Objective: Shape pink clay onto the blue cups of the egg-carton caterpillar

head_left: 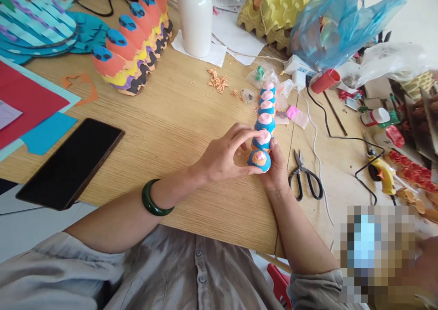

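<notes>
A strip of egg-carton cups [266, 111], coated in blue clay with pink clay caps, points away from me over the table. Its nearest cup [259, 160] has an orange top with only a small pink bit on it. My right hand [275, 168] grips the strip from below and the right side, thumb up along its edge; the other fingers are hidden. From the left, my left hand [226, 155] has its thumb against the nearest cup and its index finger pressed on the pink cap [263, 137] of the second cup. Black-handled scissors [304, 175] lie right of my right hand.
A phone [70, 164] and coloured paper sheets [30, 100] lie left. Behind stand a painted egg-carton piece [133, 41], a white bottle [195, 23] and yellow egg cartons [278, 9]. Cables [316, 150] and a yellow glue gun [383, 173] are right, near a blurred-out person [379, 255].
</notes>
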A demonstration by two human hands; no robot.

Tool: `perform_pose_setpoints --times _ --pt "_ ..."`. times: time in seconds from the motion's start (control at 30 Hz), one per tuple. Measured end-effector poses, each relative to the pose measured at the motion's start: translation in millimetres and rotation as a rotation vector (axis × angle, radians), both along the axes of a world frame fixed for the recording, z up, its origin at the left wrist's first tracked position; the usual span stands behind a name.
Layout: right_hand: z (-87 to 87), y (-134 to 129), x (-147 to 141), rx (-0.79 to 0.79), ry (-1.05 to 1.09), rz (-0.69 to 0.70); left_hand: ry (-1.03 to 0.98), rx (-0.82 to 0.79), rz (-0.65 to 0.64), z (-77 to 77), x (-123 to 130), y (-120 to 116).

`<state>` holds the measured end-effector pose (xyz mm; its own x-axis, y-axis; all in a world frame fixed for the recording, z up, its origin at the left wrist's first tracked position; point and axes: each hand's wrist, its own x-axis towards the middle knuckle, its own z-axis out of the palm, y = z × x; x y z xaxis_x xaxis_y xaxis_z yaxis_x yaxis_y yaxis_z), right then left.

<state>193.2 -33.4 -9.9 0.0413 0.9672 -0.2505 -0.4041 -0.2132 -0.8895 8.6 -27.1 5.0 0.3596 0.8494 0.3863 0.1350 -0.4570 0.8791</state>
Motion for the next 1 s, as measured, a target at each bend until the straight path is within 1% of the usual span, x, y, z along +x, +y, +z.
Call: perform_pose_setpoints --times 0.1,0.17,0.27,0.33,0.43,0.47,0.5,0.6,0.67,0.73,0.77,0.83,0.93,0.97,1.0 --pt "3.9 -0.2 -4.1 0.000 0.014 0.027 0.040 0.097 0.082 -3.3 4.2 -4.0" --pt "6.1 -0.8 -7.1 0.017 0.028 0.055 0.045 0.141 0.106 -4.8 5.5 -4.7" --pt "7.6 -2.6 -9.8 0.041 0.018 0.081 0.035 0.125 0.106 -6.1 5.4 -3.7" --pt "7.4 -4.2 -10.1 0.051 -0.014 0.048 0.023 0.105 0.122 -6.5 4.6 -2.7" --pt "6.1 -5.9 -8.7 0.060 -0.072 -0.075 0.008 0.111 0.152 -7.4 3.4 -1.0" --pt "5.7 -6.2 -8.1 0.050 -0.089 -0.098 0.003 0.120 0.159 -8.1 3.1 -0.5" --pt "5.5 -6.5 -7.7 0.028 -0.101 -0.092 -0.001 0.132 0.164 -9.0 3.0 0.1" --pt "6.4 -7.7 -8.1 -0.057 -0.086 0.054 0.011 0.170 0.176 -11.9 3.1 1.7" --pt "8.0 -8.7 -9.5 -0.064 -0.042 0.124 0.030 0.160 0.173 -12.2 3.5 2.0" --pt "9.8 -9.0 -10.5 -0.056 0.002 0.142 0.006 0.091 0.136 -10.3 4.0 1.5" --pt "10.4 -8.8 -10.6 -0.062 0.021 0.142 -0.030 0.029 0.114 -8.7 4.3 1.2" --pt "11.3 -7.5 -10.0 -0.096 0.062 0.131 -0.140 -0.148 0.113 -5.4 4.8 0.8" --pt "12.0 -5.5 -9.2 -0.148 0.122 0.094 -0.309 -0.457 0.192 -2.5 5.5 2.4" --pt "12.2 -5.3 -9.4 -0.159 0.135 0.089 -0.351 -0.547 0.192 -2.2 5.7 3.4" --pt "12.5 -5.3 -9.7 -0.164 0.144 0.091 -0.386 -0.625 0.165 -2.0 6.0 4.3"
